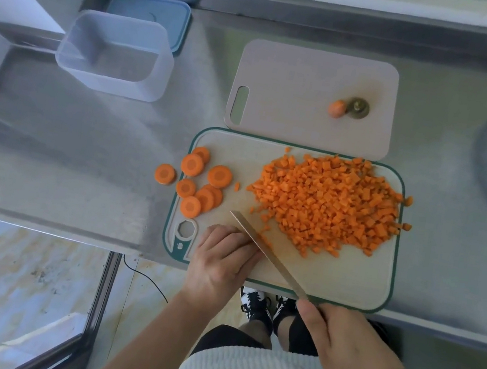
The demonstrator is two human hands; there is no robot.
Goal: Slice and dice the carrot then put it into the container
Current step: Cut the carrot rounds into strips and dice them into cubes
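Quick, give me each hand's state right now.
Left hand: fingers curled, pressing down beside the knife; what it holds is hidden.
Right hand: grip closed on the knife handle.

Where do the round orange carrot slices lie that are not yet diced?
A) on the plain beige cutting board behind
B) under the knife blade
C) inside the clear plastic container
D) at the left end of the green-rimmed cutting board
D: the round orange carrot slices sit at the left end of the green-rimmed cutting board, one just off its edge.
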